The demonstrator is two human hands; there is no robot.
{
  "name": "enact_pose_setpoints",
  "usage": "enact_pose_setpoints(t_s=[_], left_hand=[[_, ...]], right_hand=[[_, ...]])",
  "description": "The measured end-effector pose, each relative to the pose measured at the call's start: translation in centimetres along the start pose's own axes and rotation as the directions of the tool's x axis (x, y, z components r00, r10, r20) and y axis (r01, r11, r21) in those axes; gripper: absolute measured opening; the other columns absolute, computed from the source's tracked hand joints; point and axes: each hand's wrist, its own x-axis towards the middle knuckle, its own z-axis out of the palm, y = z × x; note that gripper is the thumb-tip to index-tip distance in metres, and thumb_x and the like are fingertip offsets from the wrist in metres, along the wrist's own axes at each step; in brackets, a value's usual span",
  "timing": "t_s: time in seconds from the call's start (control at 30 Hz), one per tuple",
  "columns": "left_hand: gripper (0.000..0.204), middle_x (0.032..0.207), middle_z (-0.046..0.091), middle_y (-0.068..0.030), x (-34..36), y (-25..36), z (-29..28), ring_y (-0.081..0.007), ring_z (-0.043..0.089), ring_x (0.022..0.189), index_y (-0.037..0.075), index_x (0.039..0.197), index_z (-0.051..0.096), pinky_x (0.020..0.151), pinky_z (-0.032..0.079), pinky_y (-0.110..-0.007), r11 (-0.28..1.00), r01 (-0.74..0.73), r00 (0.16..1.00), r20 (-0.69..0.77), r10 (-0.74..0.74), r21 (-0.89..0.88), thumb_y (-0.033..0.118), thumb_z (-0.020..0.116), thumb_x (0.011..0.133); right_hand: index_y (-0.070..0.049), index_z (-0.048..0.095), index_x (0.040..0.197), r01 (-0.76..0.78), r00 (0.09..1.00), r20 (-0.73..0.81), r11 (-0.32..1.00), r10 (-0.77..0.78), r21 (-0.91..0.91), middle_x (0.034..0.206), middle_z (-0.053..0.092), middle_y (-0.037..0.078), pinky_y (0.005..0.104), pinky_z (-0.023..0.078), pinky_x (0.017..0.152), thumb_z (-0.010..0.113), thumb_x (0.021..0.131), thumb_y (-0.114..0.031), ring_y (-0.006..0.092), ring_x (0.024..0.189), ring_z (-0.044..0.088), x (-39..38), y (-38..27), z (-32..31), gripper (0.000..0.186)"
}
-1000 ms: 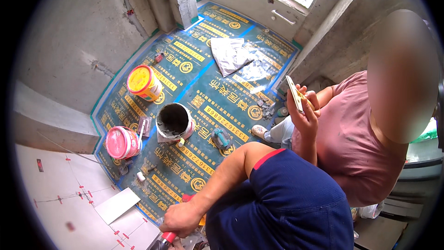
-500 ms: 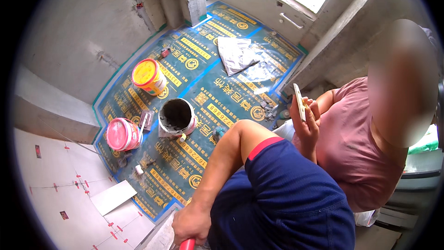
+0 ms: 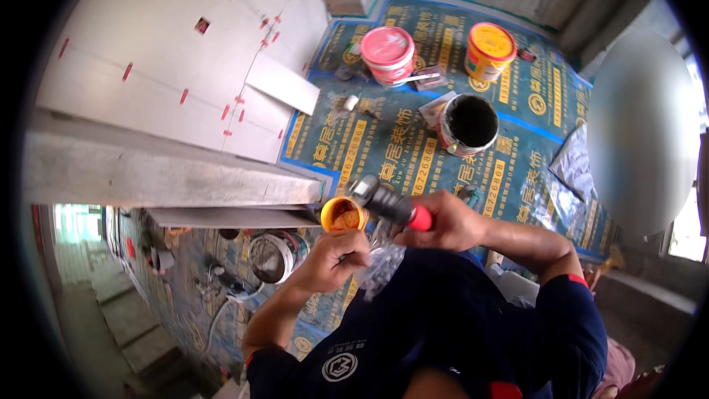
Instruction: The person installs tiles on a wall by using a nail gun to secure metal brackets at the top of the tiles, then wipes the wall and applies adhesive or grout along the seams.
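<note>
My right hand (image 3: 452,220) is closed round the red grip of a tool (image 3: 388,203) with a black shaft and a greyish end, blurred and pointing away to the left; its exact kind does not show. Crumpled clear plastic (image 3: 382,262) hangs between my two hands. My left hand (image 3: 338,257) has its fingers curled together at the edge of this plastic and appears to pinch it. Just beyond the left fingers is a yellow tub (image 3: 330,216) with orange stuff inside; my hand partly covers it.
Ahead on the printed green floor covering stand a pink-lidded bucket (image 3: 387,48), a yellow-lidded bucket (image 3: 490,52) and a bucket of dark mix (image 3: 470,125). A tiled wall (image 3: 162,44) with red spacers rises left, above a ledge (image 3: 185,166). Another bucket (image 3: 277,257) stands lower left.
My view has swung to the left. Both hands now show, with clear plastic between them, and the red-gripped tool is raised in my right hand. The person in pink is mostly out of view.
</note>
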Motion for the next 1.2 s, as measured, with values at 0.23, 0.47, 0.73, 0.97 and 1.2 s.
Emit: enact_pose_setpoints(t_s=[0.23, 0.47, 0.73, 0.97, 1.2], left_hand=[[0.012, 0.074, 0.054, -0.0034, -1.5, -1.7, 2.7, -0.0088, 0.05, 0.068, 0.002, 0.081, 0.052, 0.062, 0.041, -0.023, 0.996, -0.007, 0.941, -0.337, -0.023, -0.088, 0.001, 0.061, 0.088], [0.01, 0.083, 0.057, 0.0007, -2.0, -3.0, 4.8, -0.0062, 0.05, 0.075, 0.002, 0.093, 0.058, 0.069, 0.042, -0.022, 0.973, 0.025, 0.843, -0.518, -0.145, -0.231, 0.011, 0.061, 0.092], [0.008, 0.081, 0.053, 0.0014, -2.2, -3.4, 6.3, -0.004, 0.046, 0.071, 0.001, 0.094, 0.055, 0.064, 0.039, -0.019, 0.943, -0.001, 0.738, -0.636, -0.224, -0.334, 0.009, 0.056, 0.094], [0.008, 0.077, 0.051, 0.0005, -3.5, -4.1, 7.1, -0.0054, 0.046, 0.068, 0.0, 0.091, 0.055, 0.062, 0.039, -0.021, 0.946, 0.042, 0.719, -0.648, -0.251, -0.32, 0.008, 0.055, 0.094], [0.017, 0.08, 0.064, -0.0099, -1.6, -2.5, 6.2, -0.018, 0.062, 0.073, -0.002, 0.1, 0.063, 0.065, 0.048, -0.029, 0.986, 0.114, 0.714, -0.681, -0.164, -0.119, 0.002, 0.066, 0.084]], right_hand=[[0.001, 0.061, 0.094, 0.023, 0.997, -0.064, 0.99, -0.032, -0.141, 0.084, 0.059, 0.012, 0.0354, 0.047, 0.07, 0.076, 0.076, -0.011, 0.0258, 0.081, 0.059, 1.1, -1.0, 1.0, 0.027], [0.002, 0.061, 0.095, -0.051, 0.998, -0.042, 0.967, 0.042, -0.251, 0.086, 0.061, 0.017, 0.0397, 0.048, 0.073, 0.075, 0.074, -0.014, 0.0338, 0.083, 0.061, 2.0, -0.1, 3.4, 0.03], [0.0, 0.061, 0.097, -0.267, 0.963, -0.116, 0.908, 0.242, -0.322, 0.082, 0.063, 0.02, 0.0417, 0.049, 0.069, 0.071, 0.078, -0.018, 0.0368, 0.076, 0.063, 2.8, 0.0, 4.8, 0.028], [-0.001, 0.057, 0.098, -0.228, 0.969, -0.15, 0.94, 0.194, -0.253, 0.076, 0.06, 0.018, 0.0375, 0.049, 0.065, 0.068, 0.076, -0.012, 0.0334, 0.07, 0.063, 3.7, -1.1, 4.5, 0.027], [-0.001, 0.058, 0.098, -0.045, 0.999, -0.04, 0.938, 0.033, -0.345, 0.078, 0.062, 0.016, 0.037, 0.05, 0.065, 0.069, 0.076, -0.011, 0.0291, 0.068, 0.063, 3.9, -1.6, 4.0, 0.027]])
